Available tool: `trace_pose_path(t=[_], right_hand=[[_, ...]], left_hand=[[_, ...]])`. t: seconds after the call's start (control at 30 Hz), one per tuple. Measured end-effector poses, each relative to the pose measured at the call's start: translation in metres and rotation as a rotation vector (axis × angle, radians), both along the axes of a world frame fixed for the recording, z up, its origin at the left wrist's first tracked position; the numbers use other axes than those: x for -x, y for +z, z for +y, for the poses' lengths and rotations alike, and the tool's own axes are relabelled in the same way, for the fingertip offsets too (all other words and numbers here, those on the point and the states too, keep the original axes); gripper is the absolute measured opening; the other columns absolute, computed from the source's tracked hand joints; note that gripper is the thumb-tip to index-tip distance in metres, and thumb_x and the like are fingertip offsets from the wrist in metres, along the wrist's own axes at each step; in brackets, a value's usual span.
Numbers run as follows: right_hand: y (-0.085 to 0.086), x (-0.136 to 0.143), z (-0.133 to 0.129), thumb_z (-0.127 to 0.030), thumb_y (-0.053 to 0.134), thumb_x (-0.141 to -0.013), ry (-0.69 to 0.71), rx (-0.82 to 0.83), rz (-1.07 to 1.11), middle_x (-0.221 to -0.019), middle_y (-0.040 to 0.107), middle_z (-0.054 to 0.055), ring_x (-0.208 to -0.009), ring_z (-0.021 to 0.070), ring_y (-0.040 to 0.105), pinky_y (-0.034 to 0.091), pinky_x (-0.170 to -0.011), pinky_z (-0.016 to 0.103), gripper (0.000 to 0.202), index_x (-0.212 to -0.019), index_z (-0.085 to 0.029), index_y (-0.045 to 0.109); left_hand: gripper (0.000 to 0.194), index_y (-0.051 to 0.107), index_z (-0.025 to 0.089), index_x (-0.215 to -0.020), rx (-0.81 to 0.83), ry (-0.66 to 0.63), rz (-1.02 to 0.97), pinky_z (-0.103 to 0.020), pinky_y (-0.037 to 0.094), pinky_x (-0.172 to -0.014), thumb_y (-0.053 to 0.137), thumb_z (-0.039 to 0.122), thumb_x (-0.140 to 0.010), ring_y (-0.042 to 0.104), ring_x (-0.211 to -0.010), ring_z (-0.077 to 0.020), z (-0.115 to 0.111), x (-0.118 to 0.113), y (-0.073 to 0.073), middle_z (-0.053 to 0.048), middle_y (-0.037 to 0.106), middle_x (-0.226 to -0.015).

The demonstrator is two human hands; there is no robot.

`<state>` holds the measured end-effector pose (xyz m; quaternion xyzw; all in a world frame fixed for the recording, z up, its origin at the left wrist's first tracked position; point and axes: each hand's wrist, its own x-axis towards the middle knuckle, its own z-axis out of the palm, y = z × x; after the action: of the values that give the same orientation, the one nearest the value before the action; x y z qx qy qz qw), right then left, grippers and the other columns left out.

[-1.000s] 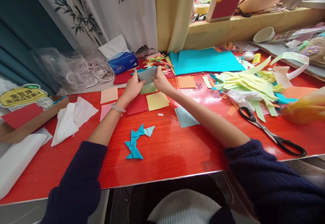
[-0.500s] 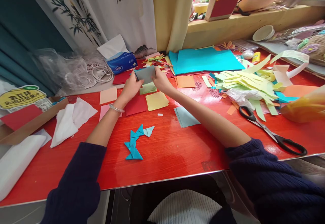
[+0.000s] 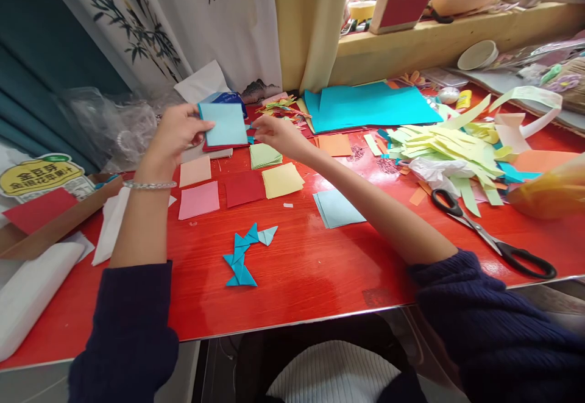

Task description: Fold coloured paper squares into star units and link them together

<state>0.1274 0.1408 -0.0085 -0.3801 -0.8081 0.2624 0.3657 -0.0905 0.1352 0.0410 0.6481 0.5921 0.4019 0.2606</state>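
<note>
Head view: fingers of the left hand [image 3: 179, 127] clamp a light blue paper square [image 3: 223, 125] over the tabletop [image 3: 301, 269]; the right hand [image 3: 280, 136] curls beside it, I can't tell whether gripping; nearer lies folded blue paper [image 3: 240, 256]

1. The raised paper square [image 3: 223, 124] looks pale blue to me, deeper blue along its left edge.
2. The tabletop [image 3: 311, 287] is bright red, faintly grained.
3. On it I see a turquoise folded chain [image 3: 238, 261] tipped with a pale blue piece [image 3: 268, 235].
4. Around lie peach paper [image 3: 195, 173], pink paper [image 3: 200, 200], red paper [image 3: 244, 188], yellow paper [image 3: 282, 180], light green paper [image 3: 265, 156] and orange paper [image 3: 335, 145].
5. The large sheets [image 3: 375, 107] are turquoise; the cut strips [image 3: 443, 147] are mostly pale yellow-green.
6. The scissors [image 3: 481, 233] show black handles [image 3: 506, 259], silver blades.
7. The white curtain [image 3: 187, 7] carries a dark bamboo print [image 3: 145, 51].
8. Both sleeves [image 3: 132, 311] are navy.
</note>
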Motion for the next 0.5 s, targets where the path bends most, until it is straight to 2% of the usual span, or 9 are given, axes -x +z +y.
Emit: trace_pose_path(t=[0.07,0.13,0.23,0.37,0.5], right_hand=[[-0.007,0.000,-0.002,-0.013,0.046,-0.092,0.077,-0.049,-0.130,-0.113,0.065,0.011,-0.106,0.0200,0.058,0.044,-0.094,0.035,0.026,-0.113,-0.012,0.061],[-0.016,0.003,-0.005,-0.013,0.049,-0.092,0.119,-0.112,-0.286,-0.121,0.061,0.012,-0.113,0.0232,0.053,0.041,-0.097,0.038,0.027,-0.114,-0.013,0.064],[-0.027,0.012,-0.009,-0.029,0.047,-0.096,0.065,-0.226,-0.538,-0.134,0.048,0.018,-0.128,0.0313,0.039,0.033,-0.102,0.049,0.034,-0.123,-0.015,0.061],[-0.037,0.024,-0.007,-0.044,0.035,-0.098,0.024,-0.189,-0.612,-0.143,0.038,0.016,-0.137,0.0338,0.024,0.027,-0.104,0.055,0.043,-0.129,-0.024,0.057],[-0.038,0.026,-0.002,-0.043,0.034,-0.099,-0.021,-0.103,-0.613,-0.140,0.040,0.016,-0.135,0.0336,0.027,0.028,-0.103,0.056,0.042,-0.130,-0.025,0.055]], left_hand=[[0.009,0.056,0.013,-0.073,0.143,0.030,0.042,-0.022,0.029,-0.052,0.064,0.011,-0.070,0.038,-0.052,-0.0062,0.002,0.014,-0.001,0.003,0.044,-0.058],[0.016,0.051,0.014,-0.063,0.243,0.039,0.076,-0.023,0.030,-0.052,0.066,0.010,-0.068,0.039,-0.052,-0.0067,0.004,0.024,-0.003,0.003,0.043,-0.055],[0.019,0.050,0.014,-0.062,0.357,0.070,0.137,-0.023,0.032,-0.052,0.067,0.008,-0.066,0.041,-0.052,-0.0078,0.005,0.032,-0.008,0.003,0.044,-0.053],[0.017,0.050,0.014,-0.064,0.405,0.080,0.223,-0.022,0.032,-0.052,0.066,0.009,-0.067,0.043,-0.054,-0.0077,0.011,0.036,-0.016,0.003,0.047,-0.055],[0.016,0.051,0.015,-0.069,0.404,0.049,0.264,-0.022,0.033,-0.052,0.066,0.012,-0.065,0.045,-0.054,-0.0081,0.019,0.035,-0.028,0.004,0.049,-0.058]])
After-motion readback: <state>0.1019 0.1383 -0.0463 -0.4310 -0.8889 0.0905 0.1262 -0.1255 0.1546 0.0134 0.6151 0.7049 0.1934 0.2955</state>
